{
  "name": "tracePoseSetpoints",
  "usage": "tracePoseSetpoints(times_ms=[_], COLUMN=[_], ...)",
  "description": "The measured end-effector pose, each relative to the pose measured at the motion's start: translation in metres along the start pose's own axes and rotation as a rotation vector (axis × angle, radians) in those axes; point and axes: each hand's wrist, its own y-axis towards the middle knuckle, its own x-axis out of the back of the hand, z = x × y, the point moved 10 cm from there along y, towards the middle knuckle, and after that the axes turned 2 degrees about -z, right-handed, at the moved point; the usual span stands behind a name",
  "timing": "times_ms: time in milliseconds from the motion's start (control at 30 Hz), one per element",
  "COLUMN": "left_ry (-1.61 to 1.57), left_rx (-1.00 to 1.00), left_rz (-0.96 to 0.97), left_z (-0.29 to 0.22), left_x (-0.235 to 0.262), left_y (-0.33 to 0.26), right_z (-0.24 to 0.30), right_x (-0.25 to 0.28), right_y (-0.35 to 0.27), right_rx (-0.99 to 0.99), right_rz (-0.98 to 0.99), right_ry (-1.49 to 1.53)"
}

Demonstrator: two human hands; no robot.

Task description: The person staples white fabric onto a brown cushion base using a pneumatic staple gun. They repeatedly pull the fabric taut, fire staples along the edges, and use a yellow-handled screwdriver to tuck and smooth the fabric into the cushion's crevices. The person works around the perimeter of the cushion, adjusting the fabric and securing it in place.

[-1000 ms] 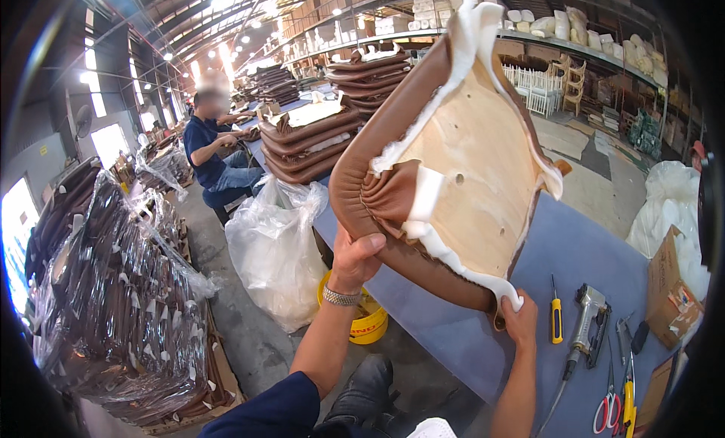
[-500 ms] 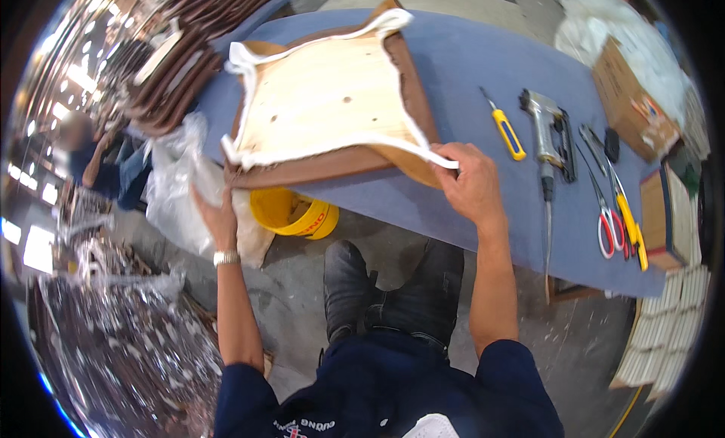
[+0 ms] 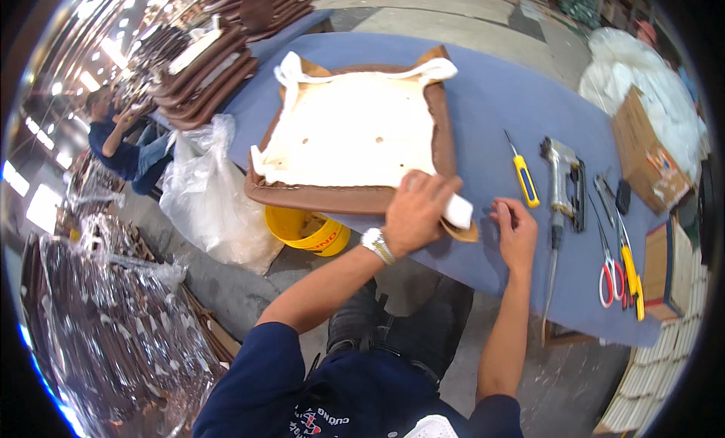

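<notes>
An upholstered seat pad [image 3: 351,200] lies underside up on the blue-topped table, with brown leather-like edges and a pale wooden board [image 3: 340,128] showing. White padding and brown cover flaps stick out at its corners. My left hand [image 3: 419,211], with a watch on the wrist, grips the near right corner. Beside its fingers protrude a white padding end [image 3: 458,211] and a brown cover flap [image 3: 462,232]. Just right of that corner is my right hand [image 3: 516,230], apart from the pad, its fingers loosely bent and nothing visible in them.
On the table [image 3: 491,83], right of the pad, lie a yellow-handled screwdriver [image 3: 525,181], an air staple gun [image 3: 561,174], red-handled scissors [image 3: 610,279] and yellow-handled pincers [image 3: 630,264]. A yellow bucket [image 3: 328,238] and plastic bag [image 3: 200,189] stand below. Another person [image 3: 121,147] sits at left.
My left hand has moved from beside the near left corner across to the near right corner. My right hand has let go of that corner's flap and drawn off to the right.
</notes>
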Motion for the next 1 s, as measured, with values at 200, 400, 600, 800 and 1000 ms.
tracePoseSetpoints(times_ms=[200,400,600,800,1000], left_ry=[-0.215,-0.468,-0.487,-0.419,-0.399], left_rx=[-0.018,-0.006,-0.033,0.099,0.126], left_rz=[-0.207,-0.297,-0.392,-0.66,-0.745], left_z=[0.009,0.0,0.013,0.059,0.064], left_x=[0.005,0.101,0.26,0.341,0.347], left_y=[-0.024,-0.053,-0.067,-0.068,-0.044], right_z=[-0.004,0.032,0.27,0.315,0.327], right_x=[-0.009,-0.028,-0.178,-0.228,-0.219], right_y=[0.002,-0.004,-0.065,-0.088,-0.091], right_rx=[0.022,0.18,0.776,0.75,0.761], right_rz=[0.054,0.261,0.831,1.086,0.701], right_ry=[-0.012,0.076,0.15,0.354,0.317])
